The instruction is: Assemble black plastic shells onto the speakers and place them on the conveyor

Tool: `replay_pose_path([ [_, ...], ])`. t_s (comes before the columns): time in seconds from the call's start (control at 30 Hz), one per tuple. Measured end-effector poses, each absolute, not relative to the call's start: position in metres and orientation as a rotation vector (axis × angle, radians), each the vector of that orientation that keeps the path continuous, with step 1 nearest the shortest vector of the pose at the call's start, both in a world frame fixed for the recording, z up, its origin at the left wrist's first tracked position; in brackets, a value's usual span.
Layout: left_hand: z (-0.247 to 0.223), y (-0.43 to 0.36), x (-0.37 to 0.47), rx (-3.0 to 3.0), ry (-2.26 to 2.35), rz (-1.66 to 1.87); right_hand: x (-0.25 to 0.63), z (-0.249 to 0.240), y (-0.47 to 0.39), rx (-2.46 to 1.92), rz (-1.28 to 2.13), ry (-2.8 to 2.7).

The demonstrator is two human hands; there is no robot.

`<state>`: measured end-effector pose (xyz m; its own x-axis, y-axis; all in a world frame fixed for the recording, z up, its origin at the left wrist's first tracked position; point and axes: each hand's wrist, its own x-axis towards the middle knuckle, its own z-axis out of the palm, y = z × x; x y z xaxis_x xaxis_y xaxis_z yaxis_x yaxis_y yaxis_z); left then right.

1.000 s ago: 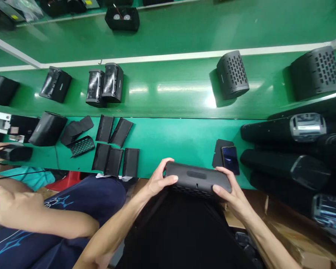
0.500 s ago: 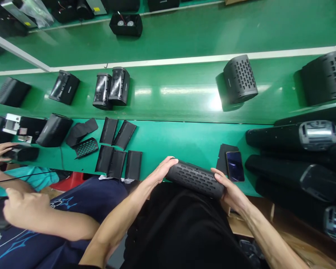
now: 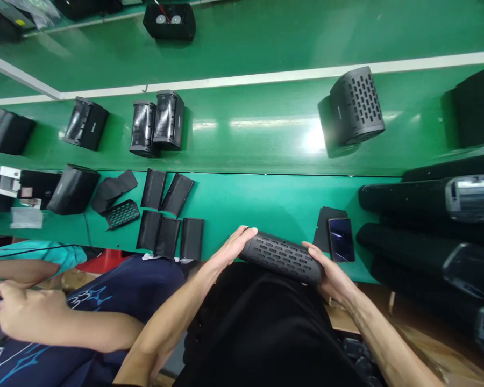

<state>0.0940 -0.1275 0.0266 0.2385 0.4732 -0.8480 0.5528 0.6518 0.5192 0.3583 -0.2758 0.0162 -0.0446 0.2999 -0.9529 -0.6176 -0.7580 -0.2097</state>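
Note:
A black speaker (image 3: pixel 282 258) with a slotted grille lies across my lap at the bench edge, grille up, its right end tilted a little lower. My left hand (image 3: pixel 234 246) is closed around its left end, thumb on top. At the other end, my right hand (image 3: pixel 334 273) grips it with fingers over the edge; part of that hand is hidden underneath. Just beyond my right hand, a phone (image 3: pixel 341 239) rests partly over a flat black sheet (image 3: pixel 322 228). Several dark curved panels (image 3: pixel 168 236) lie to the left of my left hand.
Long black speakers (image 3: pixel 403 199) with clear-covered ends are stacked at the right. Black speakers (image 3: pixel 168 121) stand along the green line (image 3: pixel 258 145) beyond the bench, one (image 3: pixel 357 107) at right. A co-worker's arm (image 3: pixel 64 320) is close on my left. A perforated grille (image 3: pixel 123 214) lies near loose black pieces.
My view has shifted slightly; both my hands still hold the speaker in much the same place. At the left, the co-worker's far hand has drawn back from the bench and a black object there is gone.

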Motion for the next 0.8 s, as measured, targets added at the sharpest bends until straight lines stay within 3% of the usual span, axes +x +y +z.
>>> replay_pose_path([
  [0.53, 0.021, -0.104, 0.085, 0.839, 1.411, 0.047, 0.361, 0.007, -0.268, -1.544, 1.860, 0.076],
  [0.67, 0.022, -0.084, 0.087, 0.857, 1.533, 0.219, 0.369, -0.011, -0.207, -1.558, 1.732, -0.005],
  [0.8, 0.017, -0.062, 0.068, 1.003, 1.780, 0.364, 0.383, -0.031, -0.090, -1.511, 1.563, -0.014],
])
